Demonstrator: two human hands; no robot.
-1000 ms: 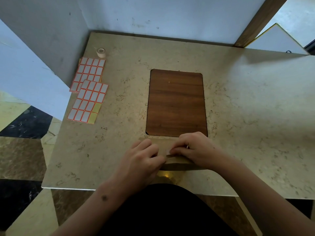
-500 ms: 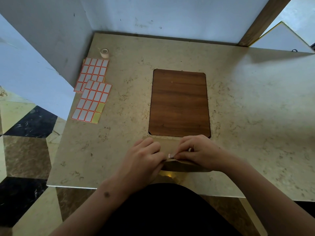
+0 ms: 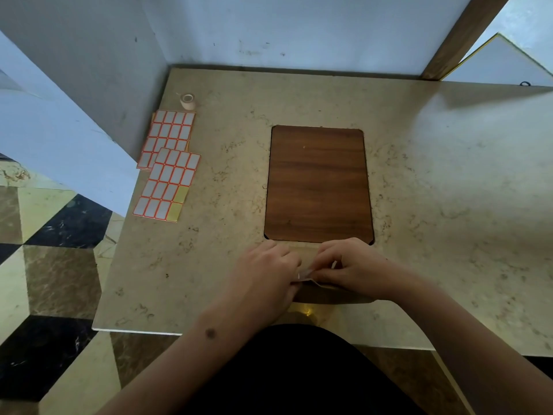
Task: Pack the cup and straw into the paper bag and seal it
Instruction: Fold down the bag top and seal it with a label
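Your hands meet over the flat paper bag [image 3: 329,296] at the near edge of the tabletop [image 3: 449,205], much as a second ago

At the far left corner a small tape roll [image 3: 187,100] stands just beyond two overlapping label sheets [image 3: 167,181]; neither has shifted. Your left hand [image 3: 263,277] rests on the bag's left part with fingers curled, its fingertips meeting a small pale sticker [image 3: 303,274] at the folded top; whether it pinches the sticker or only presses it, you cannot tell. The wooden inset panel [image 3: 318,184] lies just beyond the bag. Your right hand [image 3: 353,269] pinches the fold and the sticker's right side, where earlier its fingers lay flatter over the bag. Cup and straw are not visible. The view has drifted, so the tabletop sits further right
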